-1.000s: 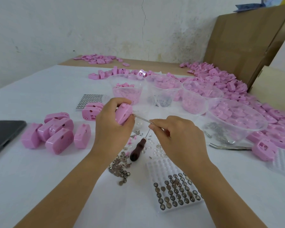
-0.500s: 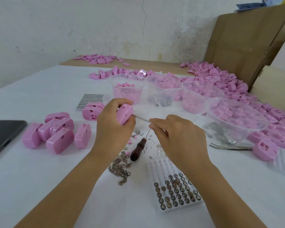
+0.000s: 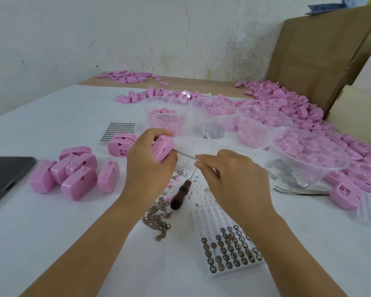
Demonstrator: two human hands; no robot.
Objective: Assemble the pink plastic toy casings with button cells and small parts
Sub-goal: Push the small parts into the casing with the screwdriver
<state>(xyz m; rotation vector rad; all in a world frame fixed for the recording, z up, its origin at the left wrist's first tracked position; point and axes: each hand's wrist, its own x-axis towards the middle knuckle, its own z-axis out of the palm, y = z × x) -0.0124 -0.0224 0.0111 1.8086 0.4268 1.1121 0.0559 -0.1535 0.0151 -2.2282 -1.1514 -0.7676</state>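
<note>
The pink casing (image 3: 163, 148) is held above the middle of the desk (image 3: 51, 243), the grip of your left hand (image 3: 146, 166) curled round it. Your right hand (image 3: 231, 179) pinches a thin metal rod (image 3: 186, 155) whose tip meets the casing's right face. You are probably seating a small part inside, though the tip is hidden; next, keep the rod straight and push gently.

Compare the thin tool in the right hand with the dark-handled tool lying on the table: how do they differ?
The thin tool is pinched by the right hand, its tip at the pink casing that the left hand grips; the dark-handled tool lies on the table, held by no hand. The thin tool's handle is hidden in the hand; the dark-handled tool's brown handle shows in full. Both have a slim metal shaft.
</note>
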